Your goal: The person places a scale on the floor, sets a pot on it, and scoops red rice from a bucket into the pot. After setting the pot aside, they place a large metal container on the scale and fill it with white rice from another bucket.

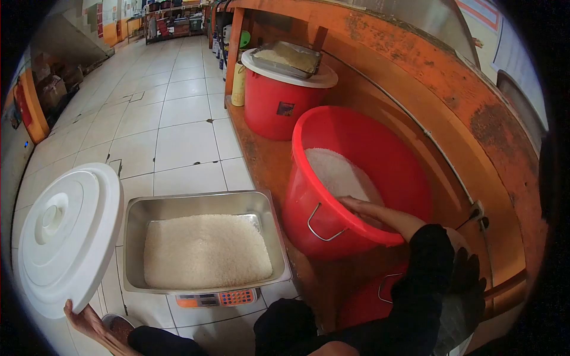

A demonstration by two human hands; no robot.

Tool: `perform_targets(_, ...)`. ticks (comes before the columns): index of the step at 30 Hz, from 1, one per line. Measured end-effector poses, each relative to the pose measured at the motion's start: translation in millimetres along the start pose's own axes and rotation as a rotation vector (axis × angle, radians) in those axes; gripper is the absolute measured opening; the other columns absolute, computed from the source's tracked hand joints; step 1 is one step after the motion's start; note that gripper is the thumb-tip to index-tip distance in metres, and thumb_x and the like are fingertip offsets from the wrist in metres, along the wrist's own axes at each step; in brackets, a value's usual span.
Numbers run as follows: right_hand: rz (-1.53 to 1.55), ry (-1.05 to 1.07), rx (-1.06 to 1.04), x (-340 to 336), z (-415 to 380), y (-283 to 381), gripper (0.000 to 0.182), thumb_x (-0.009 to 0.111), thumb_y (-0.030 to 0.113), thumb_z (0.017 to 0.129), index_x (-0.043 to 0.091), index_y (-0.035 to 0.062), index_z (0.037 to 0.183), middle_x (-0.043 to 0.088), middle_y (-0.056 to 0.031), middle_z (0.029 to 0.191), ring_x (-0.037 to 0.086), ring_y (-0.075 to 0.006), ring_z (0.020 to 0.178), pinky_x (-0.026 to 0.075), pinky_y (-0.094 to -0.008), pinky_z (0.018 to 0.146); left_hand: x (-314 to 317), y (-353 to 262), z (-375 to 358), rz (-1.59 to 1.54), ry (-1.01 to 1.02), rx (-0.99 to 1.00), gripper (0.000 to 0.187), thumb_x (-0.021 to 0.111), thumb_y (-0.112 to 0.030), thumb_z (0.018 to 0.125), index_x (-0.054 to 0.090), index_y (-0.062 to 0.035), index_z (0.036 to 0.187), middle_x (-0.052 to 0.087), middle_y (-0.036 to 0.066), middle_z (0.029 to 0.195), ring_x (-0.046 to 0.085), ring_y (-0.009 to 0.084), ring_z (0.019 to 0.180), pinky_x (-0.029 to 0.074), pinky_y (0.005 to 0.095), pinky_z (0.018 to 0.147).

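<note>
My left hand (86,320) grips a large round white plastic lid (74,237) by its lower edge and holds it tilted upright at the left. My right hand (359,206) reaches over the rim into a big red tub (306,196), down at the white rice-like grain (338,169) inside; its fingers are largely hidden, and I cannot tell whether they hold any. Between the hands, a deep steel pan (205,199) holds a broad layer of similar grain. Under the pan sits a digital scale (217,298) with an orange keypad facing me.
Behind the tub stands another red tub (270,104) with a white lid and a steel tray (288,59) on top. A third red container (371,302) is low at the right. An orange shelf (409,65) overhangs the tubs. A small bowl (122,325) lies near my left wrist.
</note>
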State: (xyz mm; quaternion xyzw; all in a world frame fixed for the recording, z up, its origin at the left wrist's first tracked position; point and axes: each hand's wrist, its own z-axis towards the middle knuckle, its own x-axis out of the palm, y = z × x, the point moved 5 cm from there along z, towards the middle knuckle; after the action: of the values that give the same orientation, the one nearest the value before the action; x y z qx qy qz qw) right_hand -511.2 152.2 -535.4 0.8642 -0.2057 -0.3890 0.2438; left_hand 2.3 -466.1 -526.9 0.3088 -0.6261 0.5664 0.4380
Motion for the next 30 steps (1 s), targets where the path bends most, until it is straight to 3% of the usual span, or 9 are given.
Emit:
perform_targets(2,0.212,-0.052,0.019,-11,15,-3,0.036,0.052,0.040,0.072,0.053,0.0089,0.091,0.056,-0.0100,0.092,0.056,-0.0247,0.088,0.050,-0.0375,0.061,8,1,-4,0.050,-0.022,0.032,0.045,0.053,0.003,0.074,0.035,0.0142,0.113,0.041,0.023,0.116,0.042,0.0309,0.108,0.033,0.0428,0.098)
perform_targets(5,0.588,-0.002,0.036,-32,45,-17,0.061,0.052,0.043,0.068,0.043,0.0096,0.118,0.037,-0.0237,0.125,0.037,-0.0376,0.115,0.046,-0.0519,0.077,25,5,-17,0.121,-0.067,0.090,0.046,0.054,0.002,0.072,0.036,0.0133,0.113,0.042,0.021,0.115,0.042,0.0298,0.107,0.034,0.0420,0.097)
perform_targets(8,0.856,0.014,0.021,-54,36,2,0.068,0.048,0.040,0.068,0.032,0.0094,0.126,0.032,-0.0269,0.126,0.034,-0.0420,0.116,0.044,-0.0540,0.080,10,7,-10,0.054,-0.024,0.064,0.049,0.055,0.002,0.071,0.035,0.0126,0.114,0.042,0.020,0.115,0.041,0.0292,0.108,0.033,0.0413,0.097)
perform_targets(12,0.854,-0.070,-0.271,-71,-26,69,0.071,0.045,0.043,0.067,0.033,0.0031,0.125,0.040,-0.0210,0.120,0.043,-0.0401,0.108,0.048,-0.0543,0.076,17,15,-14,0.037,0.010,0.038,0.053,0.055,0.001,0.070,0.033,0.0116,0.118,0.040,0.019,0.119,0.039,0.0293,0.111,0.031,0.0410,0.099)
perform_targets(19,0.671,-0.127,-0.532,-60,-95,187,0.069,0.046,0.045,0.073,0.031,0.0069,0.128,0.034,-0.0192,0.128,0.041,-0.0359,0.111,0.049,-0.0526,0.074,29,16,-24,-0.008,0.005,0.045,0.063,0.054,0.003,0.065,0.030,0.0100,0.123,0.037,0.019,0.125,0.036,0.0295,0.115,0.026,0.0415,0.102)
perform_targets(23,0.408,-0.272,-0.505,0,-123,250,0.063,0.045,0.050,0.073,0.045,0.0047,0.116,0.053,-0.0145,0.103,0.057,-0.0265,0.086,0.053,-0.0376,0.061,48,10,-38,-0.030,-0.014,0.062,0.063,0.051,0.005,0.064,0.029,0.0101,0.123,0.037,0.019,0.124,0.035,0.0305,0.116,0.025,0.0428,0.103)
perform_targets(27,0.207,-0.360,-0.578,68,-99,269,0.044,0.049,0.036,0.079,0.051,0.0064,0.112,0.057,-0.0093,0.094,0.058,-0.0196,0.076,0.051,-0.0332,0.058,60,7,-44,-0.088,-0.066,0.033,0.063,0.051,0.006,0.062,0.030,0.0104,0.121,0.037,0.020,0.122,0.035,0.0318,0.115,0.026,0.0444,0.102)
perform_targets(28,0.039,-0.332,-0.854,74,-60,264,0.040,0.053,0.026,0.080,0.050,0.0061,0.115,0.058,-0.0098,0.093,0.058,-0.0197,0.072,0.050,-0.0310,0.062,63,6,-45,-0.086,-0.069,0.026,0.063,0.051,0.005,0.062,0.030,0.0113,0.120,0.037,0.021,0.122,0.035,0.0324,0.115,0.026,0.0450,0.102)
perform_targets(30,-0.279,-0.501,-0.835,125,-77,275,0.052,0.061,0.024,0.071,0.048,0.0098,0.119,0.049,-0.0210,0.103,0.050,-0.0325,0.093,0.043,-0.0386,0.081,69,4,-48,-0.095,-0.069,0.008,0.061,0.051,0.005,0.061,0.030,0.0131,0.119,0.038,0.022,0.121,0.036,0.0337,0.115,0.027,0.0460,0.101)
